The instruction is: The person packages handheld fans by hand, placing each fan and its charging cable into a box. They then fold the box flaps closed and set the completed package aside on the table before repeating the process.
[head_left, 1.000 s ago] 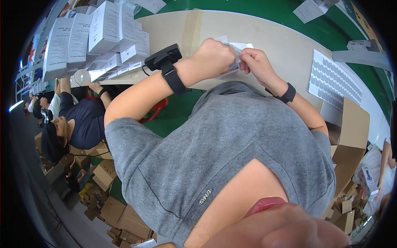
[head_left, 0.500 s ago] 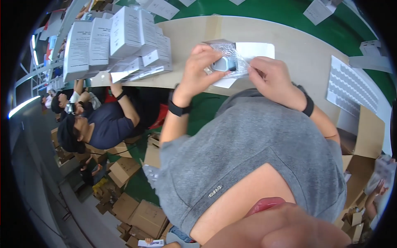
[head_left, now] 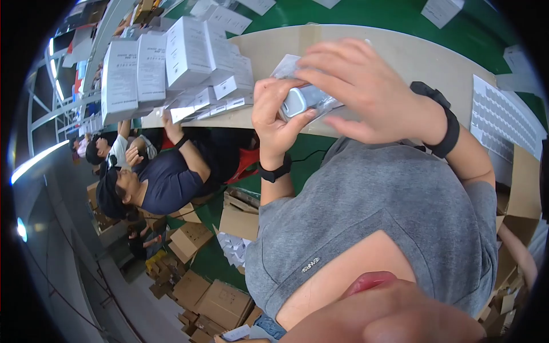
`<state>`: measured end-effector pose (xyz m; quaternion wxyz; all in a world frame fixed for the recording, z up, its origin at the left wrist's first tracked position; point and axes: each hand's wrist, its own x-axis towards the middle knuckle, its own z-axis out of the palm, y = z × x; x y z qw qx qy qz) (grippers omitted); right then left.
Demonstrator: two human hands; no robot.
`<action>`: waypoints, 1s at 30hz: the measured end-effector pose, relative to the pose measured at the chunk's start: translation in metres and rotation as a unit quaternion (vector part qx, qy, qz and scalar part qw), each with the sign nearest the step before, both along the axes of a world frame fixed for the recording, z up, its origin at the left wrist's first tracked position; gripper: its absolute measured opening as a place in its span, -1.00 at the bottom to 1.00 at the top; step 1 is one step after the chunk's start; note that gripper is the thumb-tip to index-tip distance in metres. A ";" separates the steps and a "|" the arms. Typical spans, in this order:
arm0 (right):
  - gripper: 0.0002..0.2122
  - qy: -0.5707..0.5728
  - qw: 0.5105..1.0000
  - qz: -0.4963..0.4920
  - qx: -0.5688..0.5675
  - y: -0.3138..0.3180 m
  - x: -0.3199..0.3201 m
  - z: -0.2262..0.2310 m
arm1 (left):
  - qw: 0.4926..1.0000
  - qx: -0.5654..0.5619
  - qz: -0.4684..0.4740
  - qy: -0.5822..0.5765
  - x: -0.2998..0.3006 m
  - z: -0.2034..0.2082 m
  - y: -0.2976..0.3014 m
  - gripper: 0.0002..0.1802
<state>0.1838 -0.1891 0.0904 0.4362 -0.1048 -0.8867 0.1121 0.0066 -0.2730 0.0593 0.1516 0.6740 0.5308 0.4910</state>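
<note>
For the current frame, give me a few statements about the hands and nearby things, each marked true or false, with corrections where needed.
1. The left hand holds a pale device. True.
2. The right hand is clenched in a fist. False: it is open, with its fingers extended.
3. Stacked white boxes stand to the left of both hands. True.
4. The patterned sheet lies to the left of the white boxes. False: it lies far to their right.
5. A black band is on each of the person's wrists. True.
</note>
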 end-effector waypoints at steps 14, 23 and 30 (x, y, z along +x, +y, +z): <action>-0.60 -0.224 0.891 0.163 -0.359 0.044 0.036 -0.079 | 0.967 -0.053 -0.209 -0.137 0.040 -0.060 0.065 -0.48; -0.72 -0.108 0.924 0.036 -0.364 0.033 0.038 -0.095 | 0.939 -0.040 -0.108 -0.324 0.034 -0.132 0.066 -0.25; -0.77 -0.131 0.937 0.045 -0.320 0.017 0.020 -0.061 | 0.896 -0.142 -0.207 -0.368 0.018 -0.114 0.042 -0.40</action>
